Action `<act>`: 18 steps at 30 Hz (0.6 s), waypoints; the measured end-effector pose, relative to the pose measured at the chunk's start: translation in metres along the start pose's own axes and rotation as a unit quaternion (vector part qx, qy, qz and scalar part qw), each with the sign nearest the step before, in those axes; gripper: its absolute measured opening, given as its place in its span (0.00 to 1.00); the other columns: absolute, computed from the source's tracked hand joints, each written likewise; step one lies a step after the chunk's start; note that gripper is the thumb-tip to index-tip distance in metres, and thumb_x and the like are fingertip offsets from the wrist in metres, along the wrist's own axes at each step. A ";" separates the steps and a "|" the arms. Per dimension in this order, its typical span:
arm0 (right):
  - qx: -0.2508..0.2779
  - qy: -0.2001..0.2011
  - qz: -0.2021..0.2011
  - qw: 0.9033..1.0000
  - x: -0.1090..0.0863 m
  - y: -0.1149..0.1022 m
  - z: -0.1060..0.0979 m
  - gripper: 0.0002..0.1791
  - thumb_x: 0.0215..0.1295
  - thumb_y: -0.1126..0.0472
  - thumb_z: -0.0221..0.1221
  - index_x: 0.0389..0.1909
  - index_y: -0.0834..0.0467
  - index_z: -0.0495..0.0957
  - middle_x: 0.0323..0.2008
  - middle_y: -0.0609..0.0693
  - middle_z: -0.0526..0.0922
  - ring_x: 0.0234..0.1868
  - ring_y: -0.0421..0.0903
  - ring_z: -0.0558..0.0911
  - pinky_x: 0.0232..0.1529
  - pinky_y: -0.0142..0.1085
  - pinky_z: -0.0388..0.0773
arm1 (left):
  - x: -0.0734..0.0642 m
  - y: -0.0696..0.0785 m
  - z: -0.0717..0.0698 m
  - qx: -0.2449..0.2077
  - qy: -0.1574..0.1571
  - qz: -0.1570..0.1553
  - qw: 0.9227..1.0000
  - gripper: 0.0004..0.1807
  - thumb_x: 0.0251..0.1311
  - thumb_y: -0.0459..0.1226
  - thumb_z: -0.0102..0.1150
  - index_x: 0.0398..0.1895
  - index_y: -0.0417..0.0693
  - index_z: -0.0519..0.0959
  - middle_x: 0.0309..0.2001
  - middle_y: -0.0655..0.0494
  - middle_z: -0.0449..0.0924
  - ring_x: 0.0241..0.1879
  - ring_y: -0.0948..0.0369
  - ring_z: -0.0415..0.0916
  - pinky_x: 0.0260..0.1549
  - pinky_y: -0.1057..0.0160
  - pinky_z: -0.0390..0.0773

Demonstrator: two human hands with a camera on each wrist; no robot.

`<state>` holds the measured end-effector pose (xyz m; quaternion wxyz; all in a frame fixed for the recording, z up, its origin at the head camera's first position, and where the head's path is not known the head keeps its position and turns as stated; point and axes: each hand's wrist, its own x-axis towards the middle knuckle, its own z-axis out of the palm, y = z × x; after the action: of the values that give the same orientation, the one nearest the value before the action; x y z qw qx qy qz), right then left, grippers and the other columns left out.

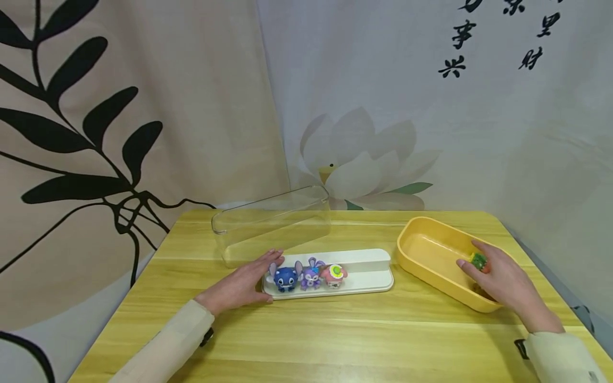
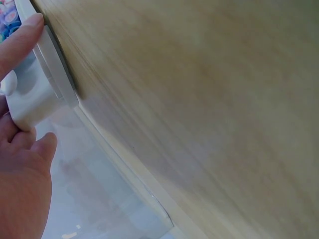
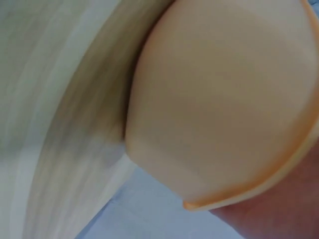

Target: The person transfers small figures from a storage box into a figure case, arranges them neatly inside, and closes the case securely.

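In the head view my left hand [image 1: 244, 282] holds the left end of a white stepped display base [image 1: 366, 282], thumb at its front corner and fingers behind. On the base stand a blue big-eared figurine [image 1: 286, 279], a purple long-eared figurine [image 1: 311, 275] and a pink figurine with a green and yellow top [image 1: 334, 274]. My right hand [image 1: 510, 279] reaches into a yellow tray [image 1: 431, 244]. Its thumb and forefinger are spread on either side of a small green, yellow and red figurine [image 1: 479, 261]. Part of that figurine is hidden by the hand.
A clear plastic cover [image 1: 273, 223] stands behind the white base, near the back edge of the wooden table [image 1: 306, 340]. Printed curtains [image 1: 201, 106] hang behind the table. Something dark, partly hidden, lies in the tray beneath the right palm.
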<state>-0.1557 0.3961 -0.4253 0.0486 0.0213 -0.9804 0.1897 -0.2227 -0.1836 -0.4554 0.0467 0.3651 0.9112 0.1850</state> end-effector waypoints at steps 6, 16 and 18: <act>0.008 -0.008 -0.014 1.000 0.006 0.006 0.002 0.46 0.76 0.40 0.56 0.72 0.78 0.61 0.64 0.80 0.69 0.45 0.66 0.78 0.49 0.66 0.75 | 0.001 0.000 0.000 -0.007 -0.001 -0.002 1.000 0.56 0.54 0.46 0.79 0.83 0.50 0.56 0.83 0.46 0.47 0.80 0.46 0.51 0.70 0.41 0.66; 0.018 -0.034 -0.017 0.999 0.017 0.011 0.008 0.48 0.76 0.41 0.56 0.70 0.82 0.58 0.66 0.84 0.63 0.64 0.81 0.65 0.60 0.73 0.67 | 0.000 -0.001 0.001 -0.007 0.001 0.001 1.000 0.55 0.55 0.44 0.79 0.83 0.50 0.56 0.83 0.45 0.47 0.80 0.46 0.50 0.70 0.40 0.66; 0.014 -0.037 -0.014 0.999 0.019 0.010 0.009 0.48 0.76 0.40 0.56 0.70 0.82 0.58 0.66 0.84 0.63 0.64 0.81 0.66 0.60 0.73 0.67 | 0.000 -0.001 0.000 -0.007 0.001 0.000 1.000 0.55 0.55 0.44 0.79 0.83 0.50 0.56 0.83 0.46 0.47 0.80 0.46 0.50 0.70 0.41 0.66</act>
<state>-0.1765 0.4015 -0.4357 0.0148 0.0430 -0.9784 0.2015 -0.2229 -0.1842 -0.4558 0.0485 0.3644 0.9101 0.1913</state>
